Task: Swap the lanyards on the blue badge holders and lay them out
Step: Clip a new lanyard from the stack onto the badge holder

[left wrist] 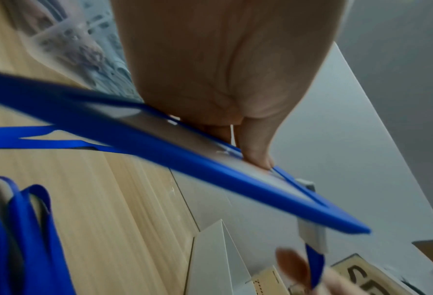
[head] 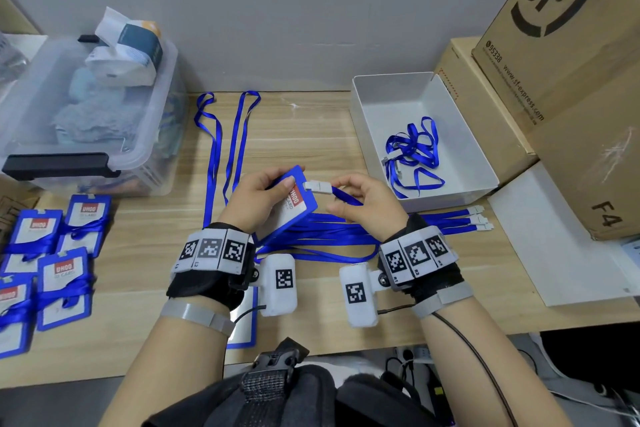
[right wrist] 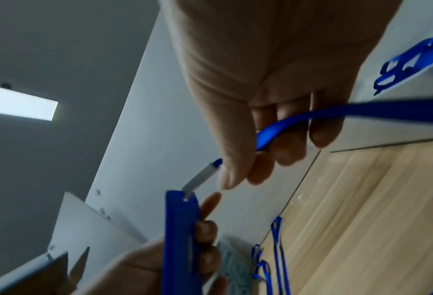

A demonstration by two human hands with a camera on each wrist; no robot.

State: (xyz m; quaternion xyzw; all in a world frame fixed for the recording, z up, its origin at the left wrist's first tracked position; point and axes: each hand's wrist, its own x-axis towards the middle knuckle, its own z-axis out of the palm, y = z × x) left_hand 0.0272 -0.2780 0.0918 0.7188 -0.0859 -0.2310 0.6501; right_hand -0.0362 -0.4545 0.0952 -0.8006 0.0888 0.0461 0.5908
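Judging by its thin, flat frame, the blue badge holder (head: 290, 205) looked light and rigid, slick plastic that would slip unless pinched by its edges; it was held above the wooden table (head: 311, 128) at the centre of the head view. The left hand (head: 258, 199) gripped it, thumb on the front face and fingers curled behind, as the right wrist view showed at lower centre. At the holder's top slot sat the white clip (head: 318, 186) of a blue lanyard (head: 346, 197), small and stiff, probably the best place to take hold for fastening or release. The right hand (head: 367, 204) pinched the soft ribbon just behind that clip between thumb and curled fingers; the ribbon seemed limp and likely to tangle. Whether the clip was fully latched could not be told.

Just below the hands lay a sheaf of loose lanyards (head: 346, 230), their clips toward the right. In the right of the frame a white tray (head: 363, 107) held a tangled lanyard (head: 412, 156). At lower left lay wrapped badge holders (head: 52, 253), and two laid-out lanyards (head: 225, 135) stretched toward the upper middle.
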